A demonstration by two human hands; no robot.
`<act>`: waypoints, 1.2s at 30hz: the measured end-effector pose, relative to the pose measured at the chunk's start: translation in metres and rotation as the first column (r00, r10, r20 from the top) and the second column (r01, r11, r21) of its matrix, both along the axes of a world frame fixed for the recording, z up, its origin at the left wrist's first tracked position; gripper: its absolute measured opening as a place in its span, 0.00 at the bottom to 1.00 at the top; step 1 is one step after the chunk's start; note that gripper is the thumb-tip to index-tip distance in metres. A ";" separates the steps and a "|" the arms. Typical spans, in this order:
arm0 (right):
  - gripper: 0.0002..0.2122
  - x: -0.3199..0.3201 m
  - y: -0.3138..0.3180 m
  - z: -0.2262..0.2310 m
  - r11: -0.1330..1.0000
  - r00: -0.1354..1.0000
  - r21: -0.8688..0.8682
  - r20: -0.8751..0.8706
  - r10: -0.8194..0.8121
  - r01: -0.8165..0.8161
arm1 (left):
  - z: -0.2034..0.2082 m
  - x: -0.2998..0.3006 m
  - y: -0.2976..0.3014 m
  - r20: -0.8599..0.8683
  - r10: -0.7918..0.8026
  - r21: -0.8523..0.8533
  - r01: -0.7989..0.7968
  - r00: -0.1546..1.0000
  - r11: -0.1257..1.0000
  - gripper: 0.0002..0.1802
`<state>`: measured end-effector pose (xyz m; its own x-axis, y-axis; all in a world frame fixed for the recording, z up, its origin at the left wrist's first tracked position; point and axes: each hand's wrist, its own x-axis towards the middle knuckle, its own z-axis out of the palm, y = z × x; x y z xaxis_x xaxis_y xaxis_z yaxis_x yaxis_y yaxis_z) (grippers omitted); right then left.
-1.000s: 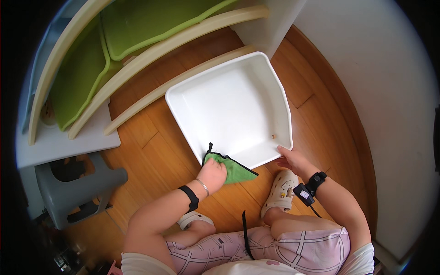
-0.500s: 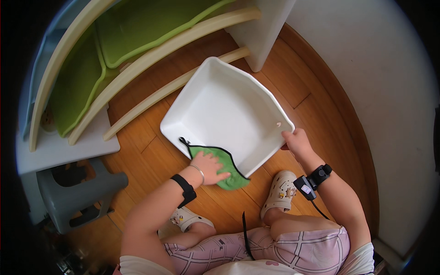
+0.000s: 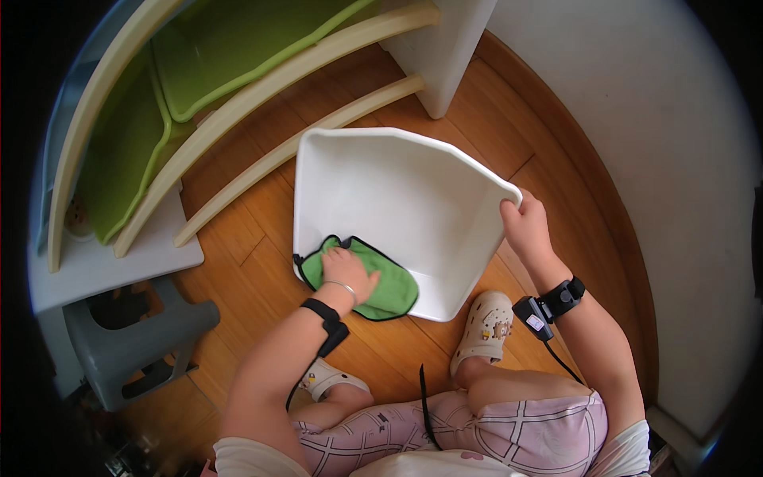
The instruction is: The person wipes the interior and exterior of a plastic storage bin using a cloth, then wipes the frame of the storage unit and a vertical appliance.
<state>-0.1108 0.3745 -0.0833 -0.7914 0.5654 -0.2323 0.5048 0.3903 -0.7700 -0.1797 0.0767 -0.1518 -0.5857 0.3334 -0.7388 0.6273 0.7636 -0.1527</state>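
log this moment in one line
right hand: gripping white bin by right rim; left hand: on green cloth at bin's near-left corner; nearby: grey stool

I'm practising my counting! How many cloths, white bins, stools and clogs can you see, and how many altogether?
Green cloth: 1
White bin: 1
Grey stool: 1
Right clog and left clog: 2
Total: 5

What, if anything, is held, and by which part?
Right hand grips the white bin by its right rim corner; left hand lies on green cloth, grip unclear.
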 end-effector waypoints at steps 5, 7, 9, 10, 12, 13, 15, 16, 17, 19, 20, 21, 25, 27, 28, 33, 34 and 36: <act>0.16 -0.014 -0.018 0.015 1.000 0.991 0.015 -0.131 -0.020 0.023 | 0.013 0.067 0.036 0.123 -0.246 0.410 0.176 0.961 0.895 0.46; 0.17 -0.013 -0.012 0.014 1.000 0.997 -0.006 -0.075 -0.026 0.025 | 0.016 0.086 0.043 0.113 -0.403 0.505 0.297 0.908 0.810 0.43; 0.17 -0.009 -0.003 0.006 0.999 0.994 -0.031 -0.104 -0.038 0.035 | 0.007 0.088 0.040 0.049 -0.519 0.624 0.380 0.853 0.683 0.33; 0.17 -0.009 -0.001 0.002 0.999 0.995 -0.029 -0.093 -0.040 0.037 | 0.007 0.077 0.036 0.015 -0.535 0.595 0.422 0.845 0.684 0.31; 0.16 -0.008 0.003 -0.002 0.998 0.998 -0.058 -0.054 -0.042 0.039 | -0.002 0.050 0.018 0.061 -0.416 0.538 0.321 0.907 0.779 0.34; 0.16 -0.007 0.005 -0.003 0.997 0.998 -0.056 -0.049 -0.048 0.045 | 0.000 0.035 0.006 0.055 -0.381 0.487 0.308 0.923 0.817 0.36; 0.16 -0.006 0.008 -0.005 0.990 0.997 -0.128 -0.024 -0.067 0.063 | 0.001 0.013 -0.018 -0.020 -0.313 0.400 0.295 0.949 0.868 0.33; 0.16 -0.005 0.008 -0.006 0.990 0.997 -0.126 -0.019 -0.069 0.066 | 0.000 0.008 -0.028 -0.085 -0.283 0.364 0.294 0.955 0.884 0.30; 0.16 -0.004 0.006 -0.008 0.975 0.994 -0.203 -0.044 -0.099 0.088 | -0.004 0.005 -0.035 -0.080 -0.284 0.367 0.294 0.955 0.883 0.30; 0.16 -0.001 0.002 -0.018 0.947 0.996 -0.312 -0.026 -0.090 0.077 | -0.007 0.003 -0.043 -0.101 -0.256 0.409 0.274 0.961 0.870 0.37; 0.16 0.004 -0.004 -0.025 0.946 0.997 -0.321 -0.058 -0.058 0.037 | -0.010 0.005 -0.044 -0.098 -0.256 0.409 0.274 0.962 0.871 0.37; 0.18 0.008 -0.011 -0.034 0.941 0.999 -0.337 0.027 -0.025 0.033 | -0.009 0.007 -0.043 -0.092 -0.247 0.414 0.263 0.965 0.872 0.32; 0.25 0.029 -0.030 -0.050 0.925 0.975 -0.360 0.134 0.179 -0.120 | 0.003 0.015 -0.033 -0.102 -0.210 0.464 0.233 0.972 0.855 0.27; 0.25 0.042 -0.038 -0.062 0.922 0.968 -0.354 0.128 0.215 -0.158 | 0.002 0.027 -0.026 -0.067 -0.201 0.452 0.209 0.977 0.867 0.26; 0.26 0.047 -0.038 -0.066 0.918 0.961 -0.344 0.118 0.249 -0.195 | 0.002 0.033 -0.020 -0.036 -0.194 0.441 0.190 0.980 0.877 0.25; 0.26 0.047 -0.024 -0.072 0.928 0.941 -0.300 0.182 0.285 -0.223 | 0.020 0.070 0.029 0.298 -0.258 0.597 0.031 0.919 0.802 0.22; 0.26 0.044 -0.018 -0.071 0.927 0.948 -0.316 0.173 0.266 -0.202 | 0.020 0.078 0.037 0.306 -0.265 0.720 -0.040 0.915 0.693 0.24; 0.28 0.036 -0.023 -0.068 0.937 0.956 -0.245 0.093 0.279 -0.249 | 0.012 0.089 0.042 0.312 -0.287 0.779 -0.071 0.906 0.623 0.28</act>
